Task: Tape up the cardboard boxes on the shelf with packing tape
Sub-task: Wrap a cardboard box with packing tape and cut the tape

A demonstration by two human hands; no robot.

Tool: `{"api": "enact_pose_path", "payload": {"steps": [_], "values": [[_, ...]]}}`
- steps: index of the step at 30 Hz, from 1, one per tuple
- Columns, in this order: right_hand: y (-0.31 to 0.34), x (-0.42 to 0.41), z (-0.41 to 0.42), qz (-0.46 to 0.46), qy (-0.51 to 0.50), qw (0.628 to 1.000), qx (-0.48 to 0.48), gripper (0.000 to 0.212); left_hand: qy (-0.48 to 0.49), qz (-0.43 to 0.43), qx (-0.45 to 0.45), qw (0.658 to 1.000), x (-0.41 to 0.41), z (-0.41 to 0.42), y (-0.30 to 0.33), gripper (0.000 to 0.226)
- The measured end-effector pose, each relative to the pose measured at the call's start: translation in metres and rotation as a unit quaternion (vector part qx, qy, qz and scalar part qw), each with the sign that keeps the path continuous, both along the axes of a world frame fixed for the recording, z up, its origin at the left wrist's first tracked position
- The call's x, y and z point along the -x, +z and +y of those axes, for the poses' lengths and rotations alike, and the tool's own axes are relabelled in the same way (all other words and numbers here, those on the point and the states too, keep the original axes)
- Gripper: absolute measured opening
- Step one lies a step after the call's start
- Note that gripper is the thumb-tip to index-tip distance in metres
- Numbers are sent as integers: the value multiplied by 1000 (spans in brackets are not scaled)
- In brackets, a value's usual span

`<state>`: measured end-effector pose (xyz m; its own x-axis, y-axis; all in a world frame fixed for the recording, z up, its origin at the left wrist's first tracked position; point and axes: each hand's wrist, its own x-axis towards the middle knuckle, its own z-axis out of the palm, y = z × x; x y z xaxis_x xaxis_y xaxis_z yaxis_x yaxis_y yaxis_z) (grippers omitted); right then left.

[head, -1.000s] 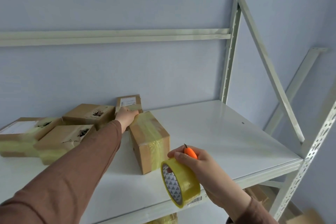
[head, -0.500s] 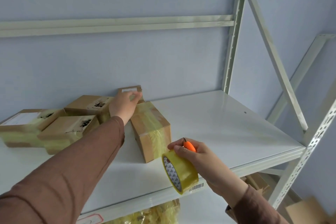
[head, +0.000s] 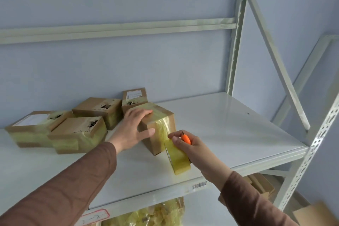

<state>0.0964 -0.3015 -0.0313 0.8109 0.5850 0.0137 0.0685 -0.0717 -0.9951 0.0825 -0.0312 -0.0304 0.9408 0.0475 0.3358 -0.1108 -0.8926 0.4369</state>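
A small cardboard box wrapped with a band of yellowish tape stands on the white shelf. My left hand clasps its near left corner, fingers on top and thumb on the front face. My right hand holds a roll of yellow packing tape together with a small orange cutter, right against the box's front face. Several more taped boxes sit in a cluster to the left and behind.
The shelf's right half is bare white metal up to the grey upright and a diagonal brace. A barcode sticker marks the front edge. Below lie crumpled yellow tape and cardboard.
My left hand came back from the far box to grip the near box's front corner. My right hand brought the tape roll and cutter up to the box's front face.
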Motion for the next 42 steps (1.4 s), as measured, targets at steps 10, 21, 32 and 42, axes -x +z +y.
{"api": "enact_pose_path", "payload": {"steps": [10, 21, 32, 42], "values": [[111, -42, 29, -44, 17, 991, -125, 36, 131, 43, 300, 944, -28, 21, 54, 22], [75, -74, 70, -108, 115, 983, -89, 10, -12, 135, -99, 986, -19, 36, 89, 88], [20, -43, 46, -75, 33, 986, -145, 43, -1, 73, -25, 997, -27, 44, 62, 70], [2, -35, 24, 40, -2, 999, -33, 29, -27, 92, 220, 971, -29, 36, 74, 61]]}}
